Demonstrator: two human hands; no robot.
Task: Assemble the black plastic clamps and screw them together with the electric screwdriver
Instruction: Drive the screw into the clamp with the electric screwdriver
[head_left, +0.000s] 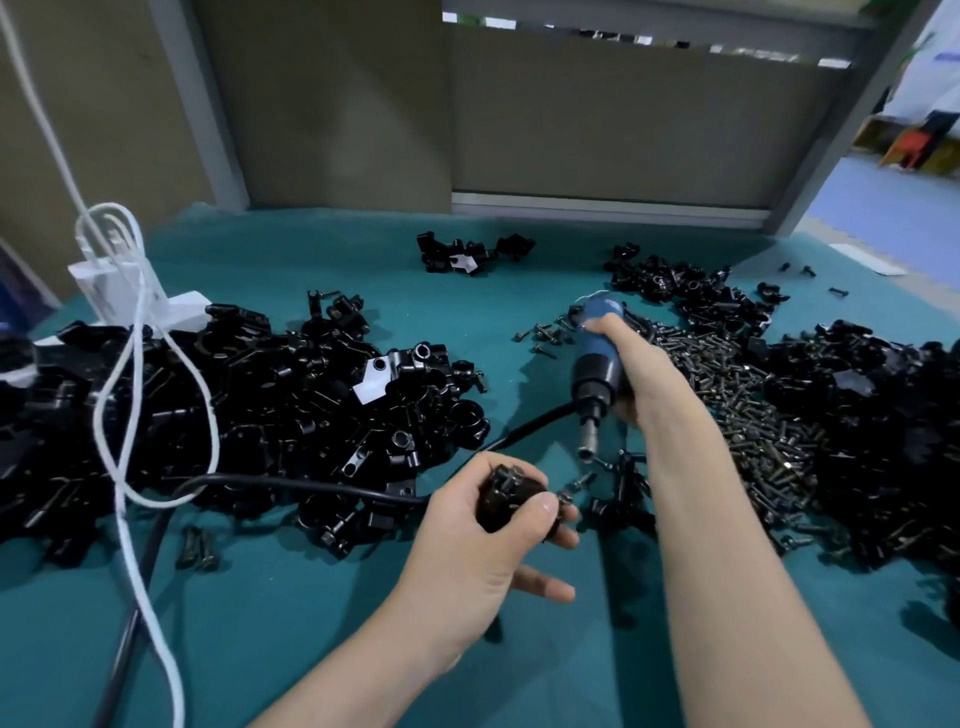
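My left hand (483, 535) grips a black plastic clamp (506, 493) above the teal table, thumb across its front. A screw (576, 486) sticks out of the clamp toward the right. My right hand (631, 364) holds the blue and black electric screwdriver (597, 358), its metal bit (587, 447) pointing down and hanging a little above and to the right of the clamp, apart from the screw. A black cable (291, 483) runs from the screwdriver leftward across the table.
A large heap of black clamp parts (270, 405) lies left, another (883, 431) at right, smaller piles (467, 254) at the back. A heap of screws (753, 415) sits under my right forearm. A white power strip (130, 301) and white cable (130, 415) stand left.
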